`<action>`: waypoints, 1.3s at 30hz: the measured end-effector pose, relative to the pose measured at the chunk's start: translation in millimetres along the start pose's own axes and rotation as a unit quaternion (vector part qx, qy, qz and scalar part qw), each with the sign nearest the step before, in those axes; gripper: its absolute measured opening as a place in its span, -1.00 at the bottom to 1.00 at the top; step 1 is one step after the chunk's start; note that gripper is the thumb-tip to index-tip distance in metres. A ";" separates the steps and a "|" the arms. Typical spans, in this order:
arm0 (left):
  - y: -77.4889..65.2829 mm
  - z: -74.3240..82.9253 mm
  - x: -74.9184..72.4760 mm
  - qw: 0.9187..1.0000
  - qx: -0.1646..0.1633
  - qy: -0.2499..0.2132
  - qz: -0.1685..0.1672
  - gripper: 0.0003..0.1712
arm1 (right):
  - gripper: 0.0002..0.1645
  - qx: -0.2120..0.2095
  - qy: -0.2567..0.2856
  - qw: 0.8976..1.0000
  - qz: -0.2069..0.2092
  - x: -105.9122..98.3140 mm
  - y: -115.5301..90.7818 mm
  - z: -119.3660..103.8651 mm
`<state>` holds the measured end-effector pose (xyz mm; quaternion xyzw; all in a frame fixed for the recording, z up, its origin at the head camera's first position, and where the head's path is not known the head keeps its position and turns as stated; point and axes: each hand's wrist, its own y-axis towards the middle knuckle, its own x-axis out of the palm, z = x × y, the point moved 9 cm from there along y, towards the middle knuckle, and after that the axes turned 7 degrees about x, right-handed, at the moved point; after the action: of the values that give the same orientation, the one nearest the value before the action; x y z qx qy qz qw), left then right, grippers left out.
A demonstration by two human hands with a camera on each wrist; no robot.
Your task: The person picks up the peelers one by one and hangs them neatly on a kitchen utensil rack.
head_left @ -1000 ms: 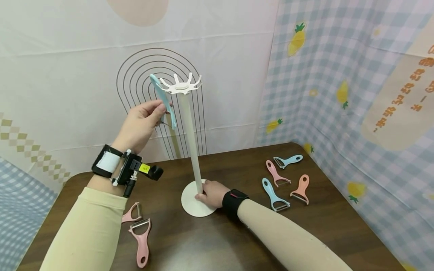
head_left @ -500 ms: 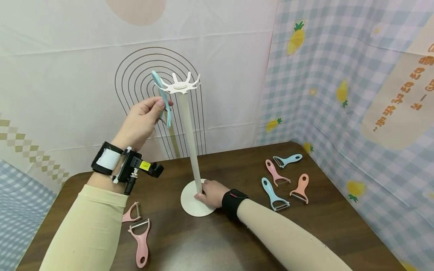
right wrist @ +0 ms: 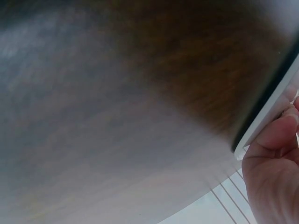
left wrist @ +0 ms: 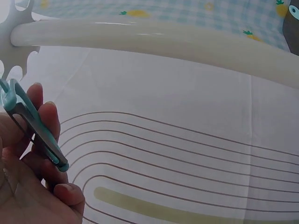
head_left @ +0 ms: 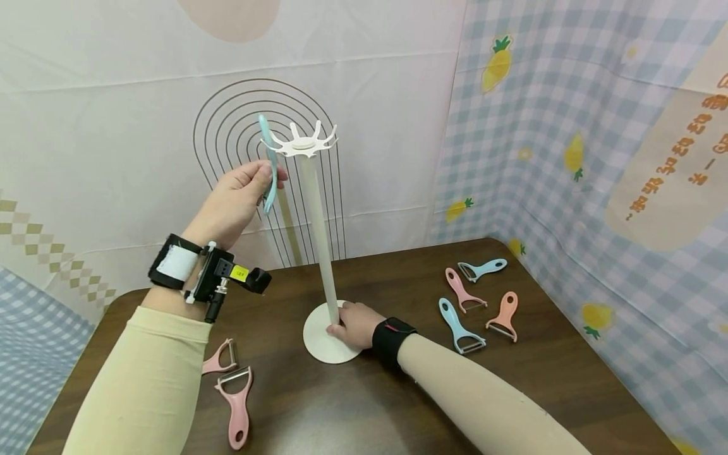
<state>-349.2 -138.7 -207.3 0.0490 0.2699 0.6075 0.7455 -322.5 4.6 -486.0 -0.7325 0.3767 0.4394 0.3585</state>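
Note:
My left hand (head_left: 234, 197) pinches a light blue peeler (head_left: 271, 180) upright at the left side of a white hook stand (head_left: 320, 234). One prong tip of the stand's hook ring (head_left: 301, 147) shows left of the peeler's handle; whether it passes through the handle's hole I cannot tell. In the left wrist view, thumb and fingers hold the peeler (left wrist: 43, 137) around its blade end. Low on the stand, my right hand (head_left: 358, 325) grips the foot of the pole, thumb in front and fingers behind, over the round base (head_left: 327, 351).
Two pink peelers, one nearer (head_left: 239, 411) and one partly behind the left sleeve (head_left: 222, 359), lie at left. On the right lie two blue peelers (head_left: 455, 322) (head_left: 486, 270), a pink peeler (head_left: 462, 291) and an orange peeler (head_left: 508, 313). Cloth hangs behind the wooden table (head_left: 398, 404).
My left hand has raised the blue peeler slightly, turned it more upright and swung its lower end left. The handle is now at the hook prong. My right hand stays put.

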 end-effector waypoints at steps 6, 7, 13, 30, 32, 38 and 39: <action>-2.6 -6.4 2.4 0.999 -0.017 0.007 -0.026 -0.56 | -0.45 0.004 0.001 1.000 -0.004 1.2 2.5 -0.3; -3.1 -7.4 2.6 0.999 -0.018 0.008 -0.029 -0.56 | -0.45 0.004 0.000 1.000 -0.004 1.7 3.2 -0.3; -6.0 -10.4 2.9 0.999 -0.020 0.021 -0.041 -0.51 | -0.43 0.002 -0.005 1.000 -0.001 3.9 6.6 0.5; -25.4 -32.8 -16.5 0.998 -0.009 0.059 -0.026 -0.48 | -0.44 0.007 -0.005 1.000 -0.003 8.1 6.4 3.9; -33.0 -41.4 -20.0 0.997 -0.015 0.076 -0.030 -0.48 | -0.45 0.004 -0.005 1.000 -0.001 8.9 5.3 4.2; -57.8 -70.2 -23.4 0.977 -0.024 0.192 -0.090 -0.46 | -0.44 0.006 0.008 1.000 -0.003 3.7 2.2 2.6; -63.0 -75.3 -23.5 0.972 -0.026 0.212 -0.103 -0.45 | -0.44 0.007 0.008 1.000 -0.004 2.9 2.2 2.5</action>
<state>-331.4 -195.9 -288.5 -0.1280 0.4097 0.5308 0.7308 -324.5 5.0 -489.9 -0.7353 0.3795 0.4292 0.3621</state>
